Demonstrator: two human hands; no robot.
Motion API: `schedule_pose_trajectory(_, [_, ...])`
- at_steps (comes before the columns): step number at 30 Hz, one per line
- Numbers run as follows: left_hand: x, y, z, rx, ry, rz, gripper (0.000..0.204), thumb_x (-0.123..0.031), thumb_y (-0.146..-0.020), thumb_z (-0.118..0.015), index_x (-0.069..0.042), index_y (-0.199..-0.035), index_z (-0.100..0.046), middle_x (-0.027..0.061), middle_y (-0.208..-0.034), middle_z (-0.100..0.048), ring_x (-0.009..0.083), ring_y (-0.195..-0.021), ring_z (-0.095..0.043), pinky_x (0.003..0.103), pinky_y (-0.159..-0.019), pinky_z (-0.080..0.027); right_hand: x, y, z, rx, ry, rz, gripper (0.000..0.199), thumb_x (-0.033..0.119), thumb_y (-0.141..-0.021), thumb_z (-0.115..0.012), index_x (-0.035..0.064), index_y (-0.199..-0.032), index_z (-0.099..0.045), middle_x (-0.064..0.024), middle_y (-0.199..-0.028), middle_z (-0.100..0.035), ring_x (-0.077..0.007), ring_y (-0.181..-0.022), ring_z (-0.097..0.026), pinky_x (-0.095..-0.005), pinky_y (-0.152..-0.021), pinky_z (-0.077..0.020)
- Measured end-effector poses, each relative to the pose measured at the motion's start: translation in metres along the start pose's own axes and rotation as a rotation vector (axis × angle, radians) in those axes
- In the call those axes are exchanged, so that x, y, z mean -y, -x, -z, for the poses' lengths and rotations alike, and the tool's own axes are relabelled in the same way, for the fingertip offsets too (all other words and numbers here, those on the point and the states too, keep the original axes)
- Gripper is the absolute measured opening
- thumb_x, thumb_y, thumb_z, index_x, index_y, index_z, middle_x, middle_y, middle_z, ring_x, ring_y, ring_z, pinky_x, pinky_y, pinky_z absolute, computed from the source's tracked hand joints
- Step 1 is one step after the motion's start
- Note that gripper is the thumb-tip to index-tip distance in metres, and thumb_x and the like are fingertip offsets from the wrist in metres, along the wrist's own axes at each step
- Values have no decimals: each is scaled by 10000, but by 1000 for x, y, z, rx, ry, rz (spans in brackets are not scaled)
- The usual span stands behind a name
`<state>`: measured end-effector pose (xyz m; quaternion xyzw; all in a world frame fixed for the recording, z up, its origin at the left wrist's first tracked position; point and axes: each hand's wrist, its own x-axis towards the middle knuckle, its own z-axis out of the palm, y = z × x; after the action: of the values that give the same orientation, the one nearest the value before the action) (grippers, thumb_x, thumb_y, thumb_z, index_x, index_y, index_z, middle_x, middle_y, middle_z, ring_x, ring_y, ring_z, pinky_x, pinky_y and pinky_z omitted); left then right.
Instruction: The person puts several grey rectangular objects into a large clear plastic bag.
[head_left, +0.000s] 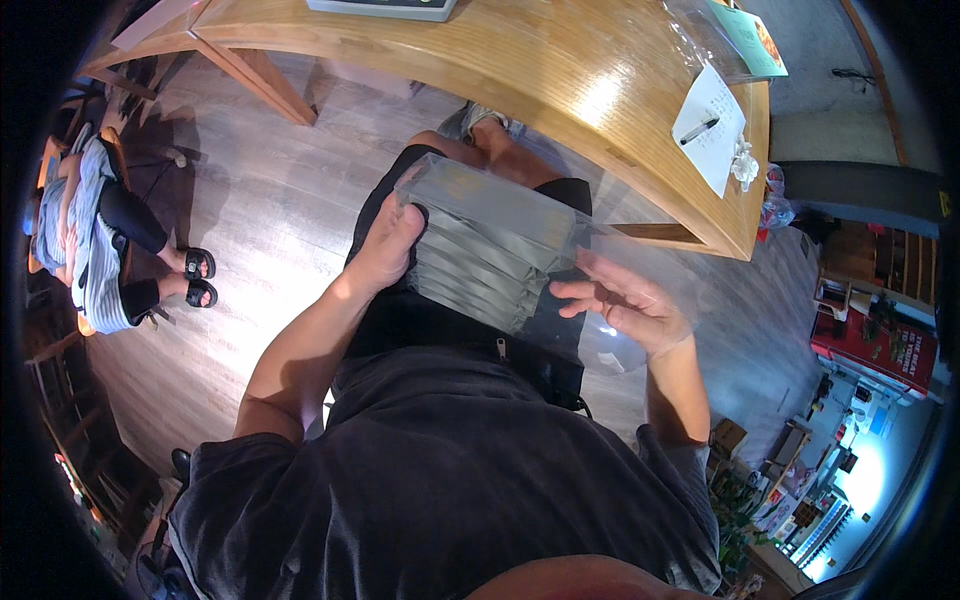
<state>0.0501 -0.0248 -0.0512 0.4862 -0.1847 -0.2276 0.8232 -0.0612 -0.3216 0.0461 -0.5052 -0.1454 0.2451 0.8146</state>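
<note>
Person is sitting, holding a stack of grey flat packs (pixel 480 255) in a clear bag (pixel 610 340) over the lap. Left hand (pixel 385 250) is gripping the stack's 9 o'clock end; right hand (pixel 625 300), fingers loosely spread, is touching the bag at 3 o'clock. Best keeping the stack level, the left hand's grip firm.

left hand (pixel 385 250) fingers: tucked behind the stack of clear boxes (pixel 480 250), only the thumb shows
right hand (pixel 625 305) palm: partly seen through a clear plastic bag (pixel 640 300), edges hard to make out
paper sheet (pixel 710 125) writing: way too small
seated person (pixel 95 235): cut off at the left rim
grey device (pixel 385 8): chopped by the top edge
</note>
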Motion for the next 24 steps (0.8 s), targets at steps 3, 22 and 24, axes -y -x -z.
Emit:
schedule_pose_trajectory(3, [0, 1, -3, -8, 24, 21, 721, -541, -921, -510, 20, -1355, -382, 81, -1269, -519, 164, -1179, -465, 308, -1020, -336, 4, -2, -2, -9, 85, -44, 614, 83, -935, -507, -47, -1457, -212, -190, -1527, -227, -458, -1240, -457, -523, -936, -437])
schedule_pose_trajectory(22, [-5, -6, -7, -106, 270, 341, 547, -455, -987, -429, -3, -1295, -441, 90, -1192, -562, 146, -1072, -541, 296, -937, -430, -7, -17, -1, -194, -154, -17, 303, 49, -979, -422, -22, -1272, -454, -199, -1307, -478, -294, -1099, -583, -408, -933, -480])
schedule_pose_trajectory(24, [-4, -7, -8, -159, 283, 416, 546, -458, -987, -428, -2, -1284, -454, 92, -1176, -573, 143, -1055, -554, 294, -923, -442, -11, -17, 4, -142, -221, -87, 227, 68, -985, -426, -18, -1182, -498, -175, -1215, -528, -253, -1028, -605, -395, -908, -491])
